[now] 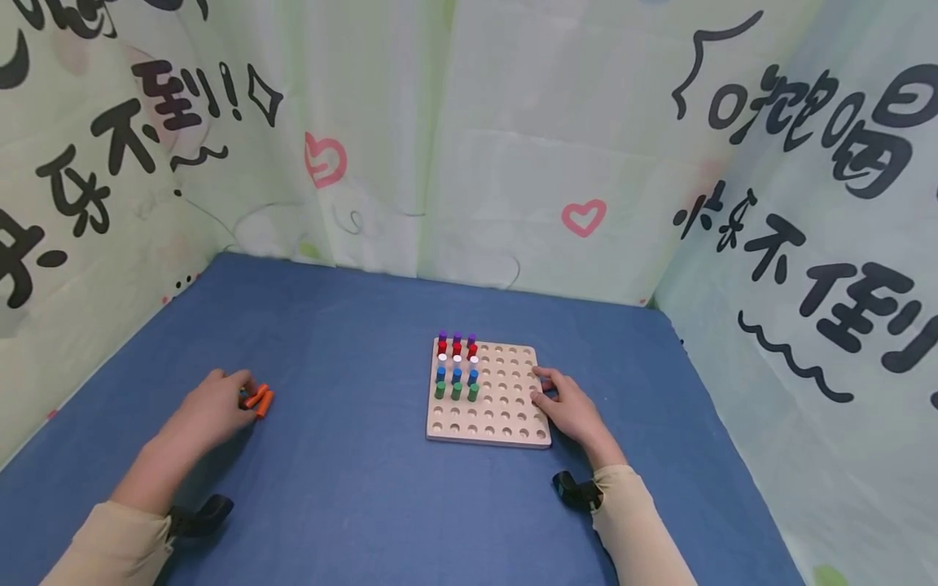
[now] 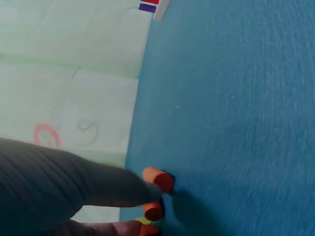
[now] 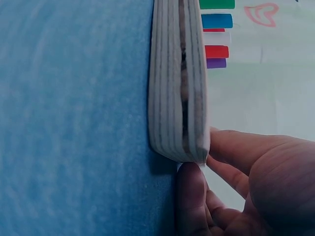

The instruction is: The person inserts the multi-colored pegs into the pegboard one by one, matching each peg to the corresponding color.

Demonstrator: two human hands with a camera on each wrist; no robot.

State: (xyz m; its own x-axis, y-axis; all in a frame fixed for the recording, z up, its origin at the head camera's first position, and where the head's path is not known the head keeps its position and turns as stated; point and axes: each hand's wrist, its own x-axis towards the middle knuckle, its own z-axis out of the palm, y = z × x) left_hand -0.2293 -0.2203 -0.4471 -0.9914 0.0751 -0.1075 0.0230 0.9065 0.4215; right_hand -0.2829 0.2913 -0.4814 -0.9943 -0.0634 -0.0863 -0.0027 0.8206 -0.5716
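A square wooden pegboard (image 1: 489,407) lies on the blue cloth, its left holes bearing short rows of green, blue, white, red and purple pegs. My right hand (image 1: 572,407) holds the board by its right edge. From the right wrist, its thumb (image 3: 191,187) shows against the board's end, with another finger near the upper face. Far to the left, my left hand (image 1: 216,403) reaches over a few orange pegs (image 1: 265,404). In the left wrist view its fingers pinch at an orange peg (image 2: 153,211), another orange peg (image 2: 158,179) lies beside, and a bit of yellow shows underneath.
Blue cloth (image 1: 337,488) covers the table between the hands. Pale printed curtains (image 1: 498,146) with black writing and pink hearts enclose the back and both sides. A dark wrist camera (image 1: 201,518) juts out from the left sleeve, and another (image 1: 575,491) from the right.
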